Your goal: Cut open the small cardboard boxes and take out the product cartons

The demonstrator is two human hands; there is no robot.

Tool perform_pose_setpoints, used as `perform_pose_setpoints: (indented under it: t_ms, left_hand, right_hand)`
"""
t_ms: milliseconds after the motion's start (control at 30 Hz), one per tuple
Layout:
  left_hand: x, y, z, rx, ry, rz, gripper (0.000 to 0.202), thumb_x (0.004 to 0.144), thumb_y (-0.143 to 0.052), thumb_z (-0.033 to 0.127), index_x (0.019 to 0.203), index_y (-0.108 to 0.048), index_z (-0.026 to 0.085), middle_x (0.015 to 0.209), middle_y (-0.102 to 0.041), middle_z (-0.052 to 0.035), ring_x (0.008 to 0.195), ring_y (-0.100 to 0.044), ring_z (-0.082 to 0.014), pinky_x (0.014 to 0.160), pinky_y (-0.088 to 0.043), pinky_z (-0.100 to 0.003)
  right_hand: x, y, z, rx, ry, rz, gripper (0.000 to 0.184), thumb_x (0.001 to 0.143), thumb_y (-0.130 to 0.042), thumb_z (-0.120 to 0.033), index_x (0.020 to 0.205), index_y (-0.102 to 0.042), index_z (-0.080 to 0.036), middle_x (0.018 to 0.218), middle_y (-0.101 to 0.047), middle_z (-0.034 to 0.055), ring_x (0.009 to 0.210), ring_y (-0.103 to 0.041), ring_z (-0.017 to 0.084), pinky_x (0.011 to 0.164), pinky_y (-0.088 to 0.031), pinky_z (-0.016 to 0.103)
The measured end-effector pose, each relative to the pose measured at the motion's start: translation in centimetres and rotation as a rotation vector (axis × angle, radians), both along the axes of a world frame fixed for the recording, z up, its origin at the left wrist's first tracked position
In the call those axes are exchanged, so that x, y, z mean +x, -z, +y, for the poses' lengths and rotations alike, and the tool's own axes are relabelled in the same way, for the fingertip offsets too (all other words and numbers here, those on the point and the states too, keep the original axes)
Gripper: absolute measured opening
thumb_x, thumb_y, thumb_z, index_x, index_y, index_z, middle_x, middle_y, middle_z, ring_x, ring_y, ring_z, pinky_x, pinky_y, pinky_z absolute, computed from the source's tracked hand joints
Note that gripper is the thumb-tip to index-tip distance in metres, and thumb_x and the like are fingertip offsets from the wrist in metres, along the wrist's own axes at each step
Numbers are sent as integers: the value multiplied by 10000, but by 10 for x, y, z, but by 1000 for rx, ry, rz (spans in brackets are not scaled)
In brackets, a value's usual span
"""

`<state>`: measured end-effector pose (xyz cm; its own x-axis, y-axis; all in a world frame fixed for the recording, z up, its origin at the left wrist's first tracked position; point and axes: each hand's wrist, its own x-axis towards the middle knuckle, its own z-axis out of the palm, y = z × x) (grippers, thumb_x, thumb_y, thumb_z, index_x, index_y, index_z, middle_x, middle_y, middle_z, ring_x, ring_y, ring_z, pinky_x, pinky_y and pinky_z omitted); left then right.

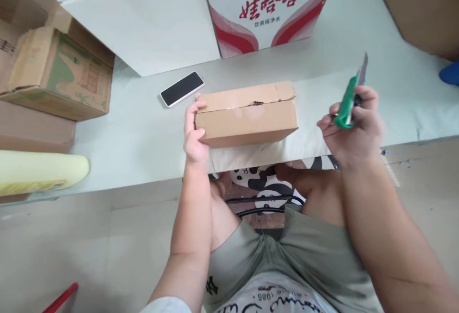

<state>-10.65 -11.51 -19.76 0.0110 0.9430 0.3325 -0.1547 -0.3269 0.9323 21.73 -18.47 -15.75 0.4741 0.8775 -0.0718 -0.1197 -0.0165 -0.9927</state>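
Observation:
A small brown cardboard box stands near the table's front edge, its top seam a little torn near the middle and right end. My left hand grips the box's left end, thumb on the near side and fingers around the end. Off to the right and apart from the box, my right hand is raised above the table edge. Its fingers close around a green utility knife, with the blade out and pointing up and away from me.
A phone lies behind the box. A white-and-red carton and a plain white box stand at the back. Brown cartons and a pale yellow bottle are on the left. A brown box fills the far right corner.

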Motion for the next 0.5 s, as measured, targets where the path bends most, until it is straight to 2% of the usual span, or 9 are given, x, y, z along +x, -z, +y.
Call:
perform_pose_setpoints:
  t_ms: [100,200,267,333,400,500]
  left_hand:
    - [6,5,-2,-18,30,27,468,681,-620,508,1101,-640,302,1489,-585,-64,1553,-391,-401,1239,-379,-539]
    - [12,8,-8,-4,42,52,437,670,-657,502,1055,-631,297,1502,-552,-72,1546,-383,-427,1205,-392,-549]
    - [15,9,-12,16,42,51,416,677,-664,492,1041,-627,293,1460,-560,-84,1532,-385,-432,1205,-381,-548]
    - [17,9,-16,23,47,58,400,683,-659,470,1041,-629,293,1414,-572,-89,1529,-375,-430,1223,-355,-549]
    - [20,8,-19,27,52,67,386,685,-648,447,1041,-630,298,1392,-578,-85,1540,-352,-427,1242,-326,-555]
    - [25,10,-21,38,62,56,386,688,-634,435,1050,-629,301,1415,-559,-84,1557,-320,-431,1251,-303,-571]
  right_hand:
    - [-5,-6,-5,84,103,11,560,538,-378,-419,1075,-399,-262,778,-545,47,652,-561,199,683,-496,389]
    - [-8,-2,-2,72,273,-2,571,444,-473,-361,1000,-384,-267,691,-498,-17,551,-503,149,593,-425,316]
    - [-8,3,1,48,387,-100,526,468,-554,-378,943,-354,-273,656,-396,-69,480,-432,109,513,-325,279]
    - [-8,5,2,48,489,-197,502,525,-580,-495,894,-321,-274,679,-341,-79,440,-368,83,471,-260,279]
    - [-6,5,1,43,596,-251,473,587,-500,-577,899,-314,-274,679,-312,-78,428,-310,80,457,-224,290]
    - [-1,-2,3,-3,666,-107,402,699,-339,-542,996,-361,-272,672,-274,-66,457,-270,107,461,-201,291]
